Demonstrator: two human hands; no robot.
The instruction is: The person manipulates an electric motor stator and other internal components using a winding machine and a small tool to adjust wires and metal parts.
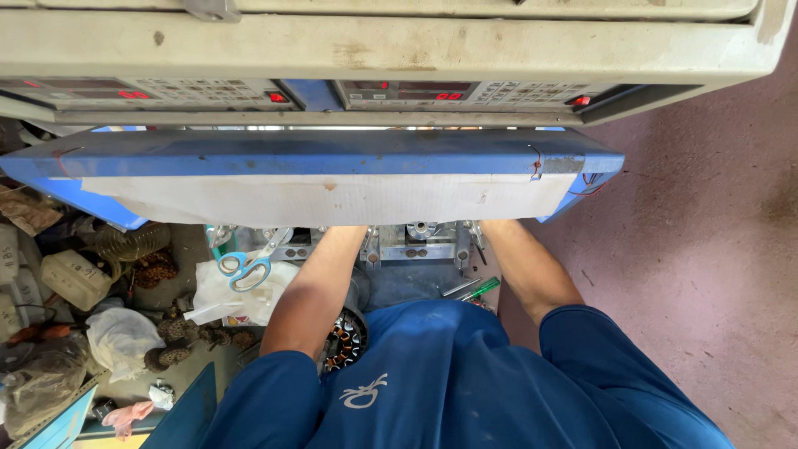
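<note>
Scissors (pixel 247 264) left of forearms, screwdriver (pixel 476 290) between them, shelf (pixel 316 158) above

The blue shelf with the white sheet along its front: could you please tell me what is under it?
Both forearms reach in under the blue shelf, above grey metal machine parts. Blue-handled scissors lie just left of them. Both hands are hidden by the shelf, so what they hold cannot be seen.

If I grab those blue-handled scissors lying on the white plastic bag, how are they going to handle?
The scissors look rigid, with metal blades, so they should lift as one stiff piece, though the open blades may swing at the pivot. The white plastic bag beneath looks crumpled and slick, so pushing would probably slide them or drag the bag. They lie flat, so they are unlikely to roll.
</note>
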